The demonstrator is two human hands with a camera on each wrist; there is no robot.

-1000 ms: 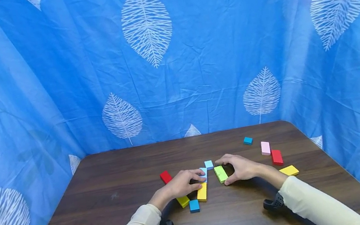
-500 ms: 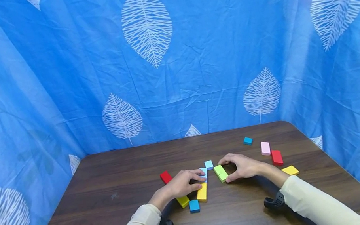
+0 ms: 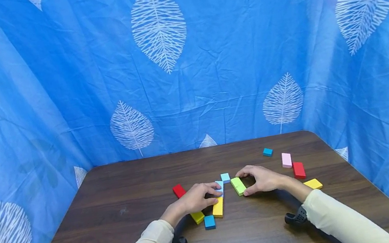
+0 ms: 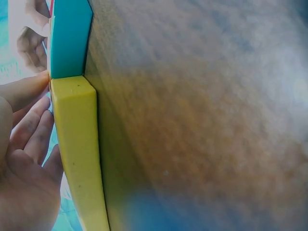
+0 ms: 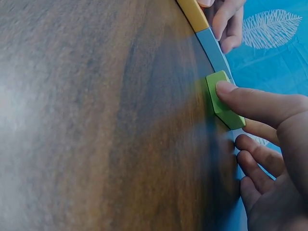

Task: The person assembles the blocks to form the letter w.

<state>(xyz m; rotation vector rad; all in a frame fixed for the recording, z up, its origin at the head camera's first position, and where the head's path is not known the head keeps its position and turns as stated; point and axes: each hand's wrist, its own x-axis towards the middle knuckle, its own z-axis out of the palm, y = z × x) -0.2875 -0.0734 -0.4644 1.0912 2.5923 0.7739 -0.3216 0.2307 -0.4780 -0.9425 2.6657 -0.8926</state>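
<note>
In the head view my right hand [image 3: 263, 179] pinches a lime-green block [image 3: 238, 186], thumb at its near end and index finger at the far end. The right wrist view shows that thumb pressed on the green block [image 5: 224, 101]. My left hand [image 3: 195, 198] rests with loosely bent fingers over a light blue block [image 3: 220, 188] and a yellow-orange block [image 3: 218, 208], which lie end to end. A small pale blue block [image 3: 225, 178] lies just beyond, between both hands. Under the left hand, a red block [image 3: 179, 190] and an olive-yellow block [image 3: 197, 218] are partly hidden.
A blue square block [image 3: 209, 222] lies in front of the left hand. To the right are a teal block [image 3: 267, 152], a pink block [image 3: 286, 160], a red block [image 3: 298, 170] and a yellow block [image 3: 313, 184]. A blue leaf-patterned curtain [image 3: 224, 68] surrounds the wooden table [image 3: 130, 176].
My right hand has moved slightly away from me, and its thumb has closed in on the green block, which has shifted slightly. The left hand has stayed in place.
</note>
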